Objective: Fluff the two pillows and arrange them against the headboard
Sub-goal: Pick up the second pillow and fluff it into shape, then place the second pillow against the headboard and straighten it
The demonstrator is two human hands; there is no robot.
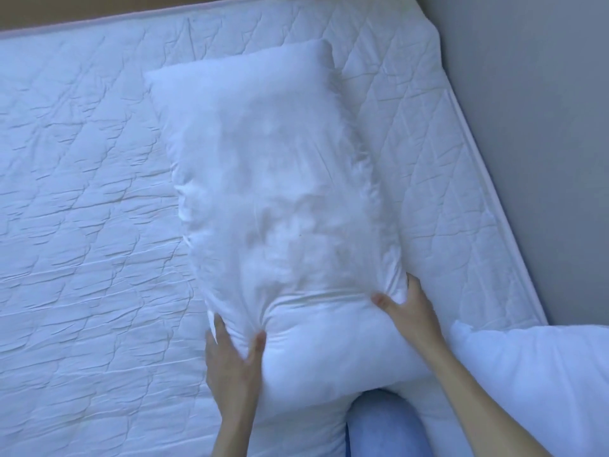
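Note:
A long white pillow lies lengthwise on the quilted white mattress, its far end pointing to the top of the view. My left hand pinches the pillow's near left edge, thumb pressed into the fabric. On the near right edge my right hand grips it, fingers curled under the side. The cloth bunches between both hands. A second white pillow rests at the lower right, partly cut off by the frame edge.
A grey wall runs along the mattress's right side. A brown strip borders the far edge at the top. My knee in blue cloth presses on the mattress below the pillow.

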